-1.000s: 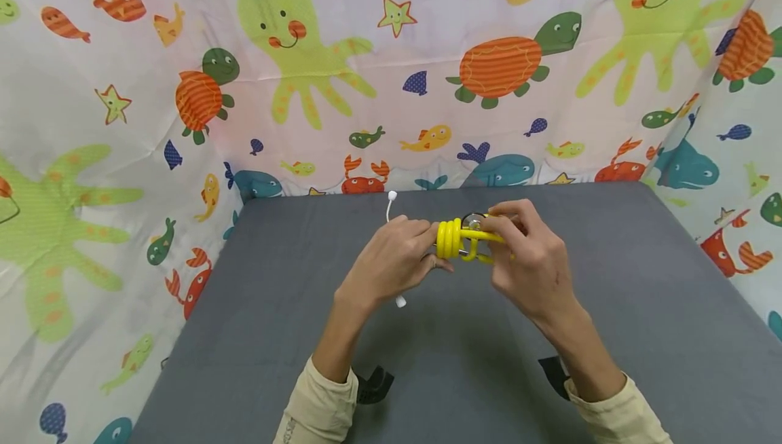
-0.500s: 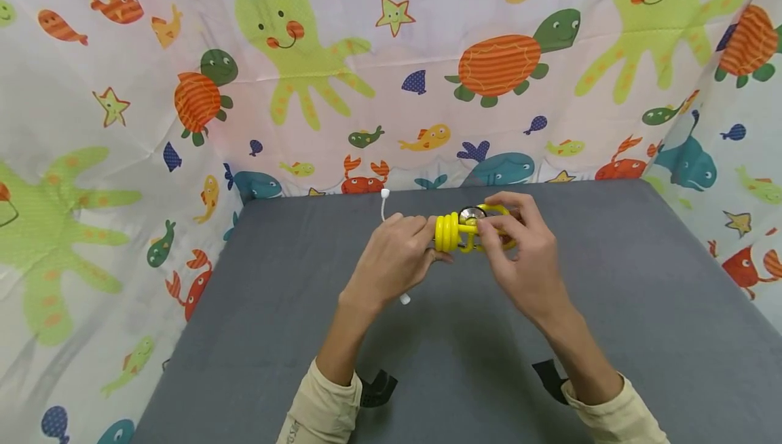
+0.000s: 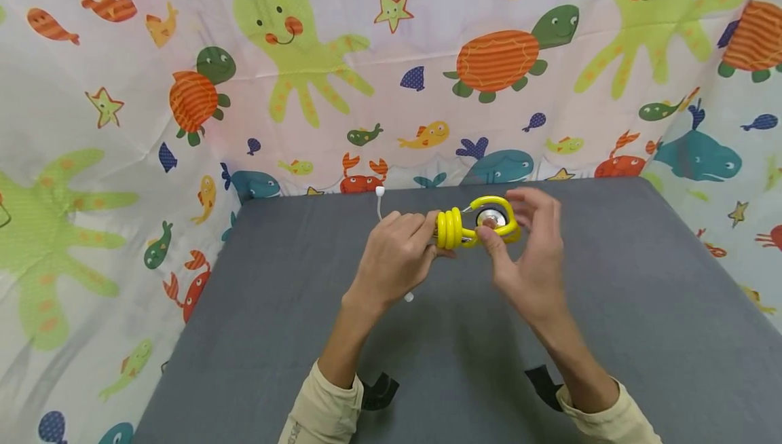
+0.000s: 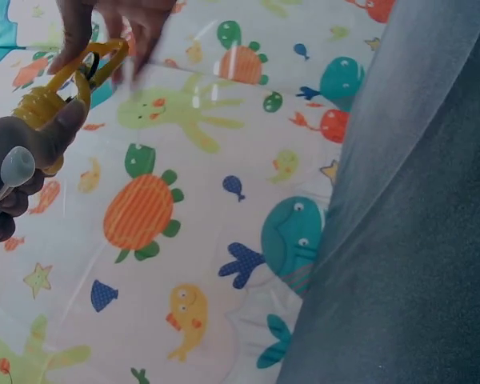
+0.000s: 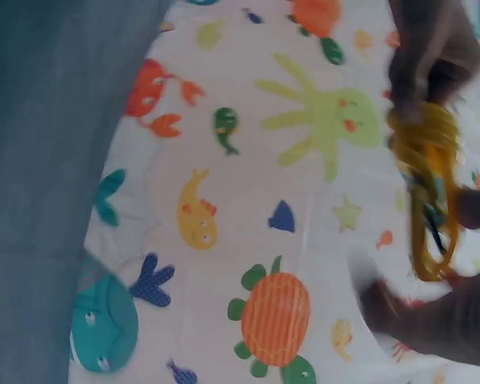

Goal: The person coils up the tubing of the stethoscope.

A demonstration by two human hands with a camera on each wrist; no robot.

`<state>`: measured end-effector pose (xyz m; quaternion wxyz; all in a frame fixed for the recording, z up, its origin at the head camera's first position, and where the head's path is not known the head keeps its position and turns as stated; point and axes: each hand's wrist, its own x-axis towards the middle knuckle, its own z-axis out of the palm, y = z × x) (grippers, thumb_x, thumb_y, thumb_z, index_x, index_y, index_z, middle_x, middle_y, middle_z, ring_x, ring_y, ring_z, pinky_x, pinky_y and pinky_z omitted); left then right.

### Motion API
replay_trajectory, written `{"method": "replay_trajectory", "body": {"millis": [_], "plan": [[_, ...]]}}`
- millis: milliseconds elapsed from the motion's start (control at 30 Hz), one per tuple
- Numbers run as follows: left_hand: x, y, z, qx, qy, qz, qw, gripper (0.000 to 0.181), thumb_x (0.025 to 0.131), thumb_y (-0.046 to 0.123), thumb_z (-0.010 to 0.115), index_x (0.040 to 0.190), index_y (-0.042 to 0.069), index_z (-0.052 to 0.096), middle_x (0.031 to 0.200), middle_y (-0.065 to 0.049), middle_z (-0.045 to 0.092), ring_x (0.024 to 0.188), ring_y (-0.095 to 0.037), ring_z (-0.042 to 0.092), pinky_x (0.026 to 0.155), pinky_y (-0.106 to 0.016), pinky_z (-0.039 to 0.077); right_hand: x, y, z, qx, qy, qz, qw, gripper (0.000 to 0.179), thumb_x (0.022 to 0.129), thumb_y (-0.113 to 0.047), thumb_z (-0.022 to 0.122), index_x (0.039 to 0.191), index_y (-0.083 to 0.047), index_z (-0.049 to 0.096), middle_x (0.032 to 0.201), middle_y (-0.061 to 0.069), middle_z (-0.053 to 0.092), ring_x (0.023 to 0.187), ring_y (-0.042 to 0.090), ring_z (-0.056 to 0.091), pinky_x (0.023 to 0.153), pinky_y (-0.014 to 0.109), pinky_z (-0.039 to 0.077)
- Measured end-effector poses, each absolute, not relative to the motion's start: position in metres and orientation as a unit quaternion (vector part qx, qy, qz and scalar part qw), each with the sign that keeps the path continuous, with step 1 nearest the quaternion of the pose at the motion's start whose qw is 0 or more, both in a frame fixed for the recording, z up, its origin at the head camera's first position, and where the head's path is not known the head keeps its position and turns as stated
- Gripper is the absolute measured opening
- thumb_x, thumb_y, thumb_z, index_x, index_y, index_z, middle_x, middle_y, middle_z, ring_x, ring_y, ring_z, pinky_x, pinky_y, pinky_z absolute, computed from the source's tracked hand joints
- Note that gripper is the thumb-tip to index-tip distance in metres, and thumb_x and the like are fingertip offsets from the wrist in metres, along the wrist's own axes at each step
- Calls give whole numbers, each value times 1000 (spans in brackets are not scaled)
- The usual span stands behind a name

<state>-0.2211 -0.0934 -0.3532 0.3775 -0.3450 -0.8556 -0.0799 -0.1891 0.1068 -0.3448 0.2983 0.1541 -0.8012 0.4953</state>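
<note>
Left hand (image 3: 397, 254) clenched round the coiled end of a yellow stethoscope (image 3: 451, 228), held up just above the grey table (image 3: 611, 308), near its far edge. White earpieces (image 3: 380, 192) poking out behind and under that fist. Right hand (image 3: 531, 254) just to the right, thumb touching the metal disc (image 3: 489, 217) inside the yellow loop, fingers spread loose beyond it, gripping nothing. Sea-creature curtain (image 3: 305, 77) all around behind.
</note>
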Motion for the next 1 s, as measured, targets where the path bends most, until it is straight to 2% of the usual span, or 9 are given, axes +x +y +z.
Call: {"method": "replay_trajectory", "body": {"millis": [67,133,167,267,433,600,767,867,1000], "plan": [[-220,-94,-354,-338,-857,-85,380,52,82,35,90,119,1,74,90,-4,77,70,-14,59,65,-24,42,-188,109,-343,140,-810,513,248,54,97,-2,72,143,4,44,121,28,65,96,18,71,89,8,50],[-219,-94,-355,-335,-858,-97,376,52,82,33,91,119,1,74,90,-4,77,70,-14,58,65,-24,42,-187,111,-341,127,-808,539,201,54,98,-4,70,145,1,44,110,25,71,78,8,73,76,9,55],[-219,-94,-356,-335,-859,-101,372,52,82,32,91,120,1,73,90,-5,77,70,-15,58,65,-24,42,-187,112,-341,123,-803,551,189,54,99,-4,70,146,1,44,107,26,72,74,4,72,75,11,56],[-218,-94,-357,-338,-862,-107,362,55,81,35,91,120,2,73,94,-5,77,72,-15,60,66,-24,43,-187,114,-341,113,-788,581,171,54,98,-2,70,146,2,45,110,27,72,74,-1,73,79,14,58],[-217,-95,-357,-338,-866,-91,356,55,82,36,90,121,3,73,98,-5,78,76,-15,63,68,-25,45,-187,116,-342,98,-770,619,117,52,100,-6,68,145,0,42,119,29,69,79,4,74,84,15,58],[-217,-96,-359,-331,-876,-87,339,58,81,38,91,122,3,72,97,-4,77,77,-14,62,69,-25,45,-188,121,-340,105,-777,616,73,53,103,-15,67,146,-2,39,133,28,64,86,4,74,82,17,59],[-217,-98,-359,-331,-890,-99,298,63,81,39,89,128,1,70,101,-6,76,78,-15,60,70,-26,45,-190,124,-339,99,-817,565,60,57,103,-27,67,149,-6,39,140,24,63,101,23,75,82,15,57],[-220,-99,-361,-340,-900,-124,243,64,84,36,88,131,-1,68,103,-8,72,79,-16,58,75,-24,52,-193,128,-342,97,-848,519,57,58,104,-30,66,150,-8,39,138,25,64,109,38,72,89,27,61],[-228,-98,-372,-346,-912,-160,152,58,86,32,86,130,-1,68,108,-9,68,87,-17,62,87,-25,60,-200,133,-353,108,-886,448,50,50,104,-30,67,145,-7,49,131,26,66,108,42,71,93,52,61]]}}
